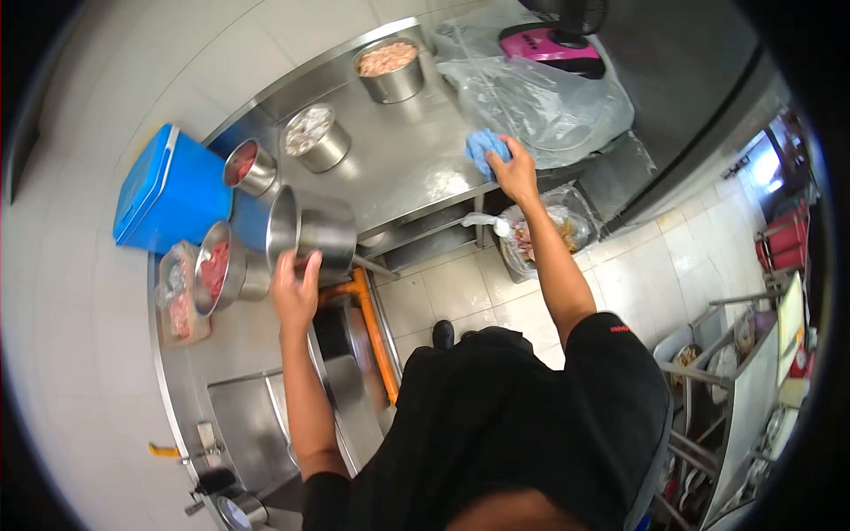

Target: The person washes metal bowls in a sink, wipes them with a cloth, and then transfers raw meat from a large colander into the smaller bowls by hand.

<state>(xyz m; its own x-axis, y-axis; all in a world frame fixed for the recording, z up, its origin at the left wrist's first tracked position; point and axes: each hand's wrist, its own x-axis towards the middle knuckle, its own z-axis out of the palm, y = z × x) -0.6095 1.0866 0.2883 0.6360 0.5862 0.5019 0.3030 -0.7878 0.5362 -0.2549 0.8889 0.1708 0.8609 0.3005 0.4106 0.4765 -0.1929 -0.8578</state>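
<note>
My left hand [296, 281] is closed on the rim of a large steel pot [328, 232], which is tilted with its mouth toward the left. My right hand [513, 168] grips a crumpled blue cloth [485, 150] at the front edge of the steel counter [403, 146]. Left of the pot, a steel bowl [232, 276] and a smaller steel pot [258, 173] hold red meat. Farther back stand a pot with whitish contents [329, 149] and a pot of pale pink pieces [395, 84].
A blue cooler box [181, 199] and a meat container [188, 305] sit at the left. Plastic sheeting [531, 97] and a pink-and-black fan [553, 49] occupy the back right. A lined bin [580, 212] stands below the counter. Sink [248, 425] lower left; loaded rack [726, 380] right.
</note>
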